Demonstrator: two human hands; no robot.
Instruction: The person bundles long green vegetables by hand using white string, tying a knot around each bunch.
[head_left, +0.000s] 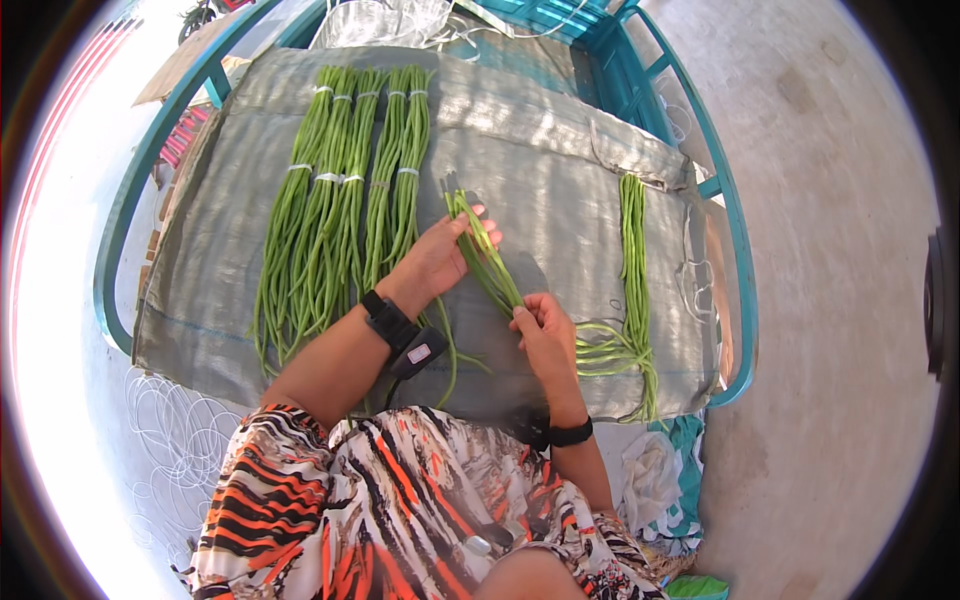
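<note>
My left hand (436, 262) cradles the far end of a small bunch of green long beans (486, 264), with the thumb and fingers round it. Nearer to me, my right hand (548, 338) pinches the same bunch between thumb and fingers. The bunch slants across the middle of a grey woven sheet (520, 160). To the left lie several bundles of long beans (345, 215), side by side and bound with white ties. On the right is an untied pile of long beans (634, 260), some of them bent sideways at its near end. A few loose beans (449, 355) lie by my left wrist.
A teal metal frame (735, 260) surrounds the sheet on the left, right and far sides. Pale sacking (385, 22) lies at the far end. Loops of white cord (185, 430) are on the floor at lower left, and crumpled bags (660, 480) lie at lower right.
</note>
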